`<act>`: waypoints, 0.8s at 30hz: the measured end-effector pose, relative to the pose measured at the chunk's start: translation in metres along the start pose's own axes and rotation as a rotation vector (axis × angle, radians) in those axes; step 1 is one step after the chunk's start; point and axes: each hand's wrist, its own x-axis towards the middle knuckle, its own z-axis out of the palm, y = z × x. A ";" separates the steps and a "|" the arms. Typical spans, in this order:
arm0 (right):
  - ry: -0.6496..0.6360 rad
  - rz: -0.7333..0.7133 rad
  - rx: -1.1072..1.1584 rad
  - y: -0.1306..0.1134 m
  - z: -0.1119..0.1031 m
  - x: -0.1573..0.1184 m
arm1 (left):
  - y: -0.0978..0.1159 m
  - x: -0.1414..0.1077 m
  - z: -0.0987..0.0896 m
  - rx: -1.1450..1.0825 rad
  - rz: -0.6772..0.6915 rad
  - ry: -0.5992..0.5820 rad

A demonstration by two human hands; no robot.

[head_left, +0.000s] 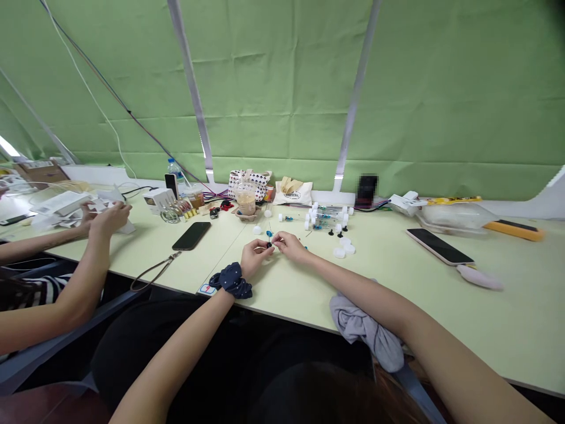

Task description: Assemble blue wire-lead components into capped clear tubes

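My left hand [255, 258], with a dark dotted scrunchie [233, 281] round its wrist, pinches a small black part with a thin upright rod [269, 243] just above the table. Close against it is my right hand [289, 245], fingers pinched together at the same part; what lies between its fingertips is too small to make out. Just behind the fingers lies a small blue piece [269, 234]. Clear tubes with white ends and blue insides [324, 218] lie in a group to the right. Near them are several black stoppers [340, 234] and white caps [344, 249].
A plastic cup of drink [245, 200] stands at the back. Phones lie left [191, 235] and right [440, 246]. A grey cloth [366, 330] hangs at the table's front edge beneath my right arm. At left, another person's hands [106, 218] handle white card.
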 end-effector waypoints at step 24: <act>0.022 -0.114 -0.262 0.001 0.003 0.000 | -0.001 0.000 0.001 0.003 -0.011 0.001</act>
